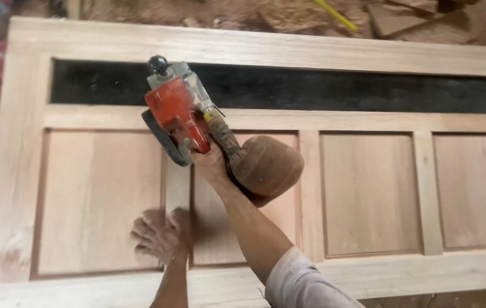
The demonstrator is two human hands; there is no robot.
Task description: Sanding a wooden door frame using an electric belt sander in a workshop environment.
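Just above the right hand (209, 161), which is clamped around the rear handle, the orange belt sander (177, 117) rests with its belt edge on the upright stile between two recessed panels of the pale wooden door (266, 48). Behind that grip, to the wrist's outer side, the brown dust bag (268, 165) hangs off the tool and leans over the second panel. Below the grip, the left hand (160, 232) lies flat and spread on the same stile and the neighbouring panel, holding nothing; its outline is blurred, so how hard it presses cannot be told. Beyond the sander's black front knob (158, 64) runs the long dark opening in the door.

To do this pass well, I judge the sander wants keeping flat, running with the grain along the stile, so the belt does not dig into the panel edges. The spread fingers should stay well back from the belt, and the bag clear of the work.
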